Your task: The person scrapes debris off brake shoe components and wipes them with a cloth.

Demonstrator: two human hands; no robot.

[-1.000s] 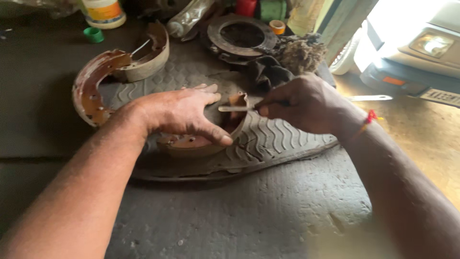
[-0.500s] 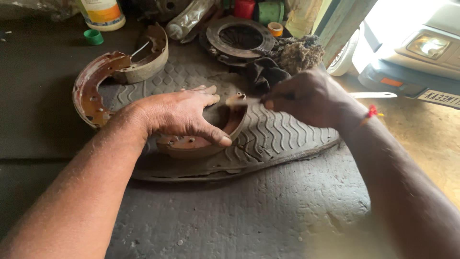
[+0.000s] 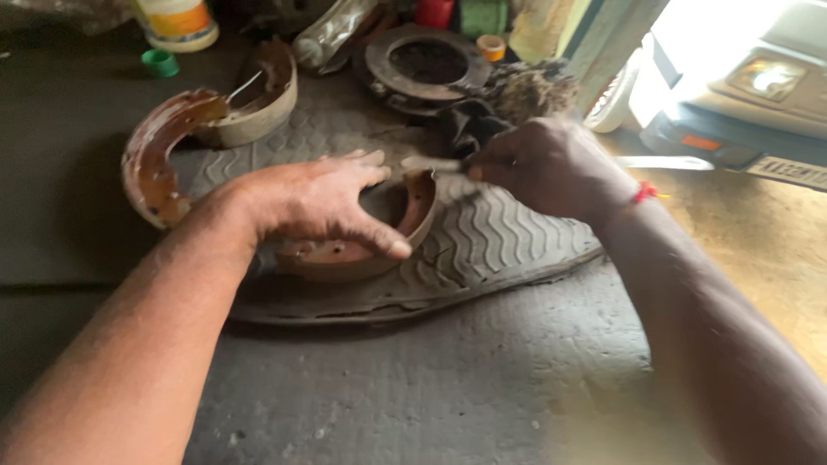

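A grey concrete floor [image 3: 413,396] fills most of the head view, and on it lies a worn strip of tyre tread [image 3: 508,241] with a wavy pattern. On the tread, near its middle, rests a rusty curved brake shoe [image 3: 362,250], lying with its open side up. The person's left hand [image 3: 314,202] lies flat over this shoe, fingers spread and pressing down, the thumb hooked over the near rim; it steadies rather than clasps. The right hand [image 3: 547,164] sits just beside the shoe's far end, fingers curled tight around a thin pale tool [image 3: 431,164] whose tip reaches to the shoe's upper edge; the blur hides what kind of tool it is. A red thread [image 3: 644,193] circles the right wrist.

Further back on the tread, to the left, a second pair of brake shoes [image 3: 202,129] lies well apart from the hands, joined by a thin spring. Behind the right hand sits a round rusty brake disc [image 3: 426,65], and beside it a dark wad of rags [image 3: 508,103]. A small green cap [image 3: 158,62] lies at the far left, near a white bottle [image 3: 177,21].
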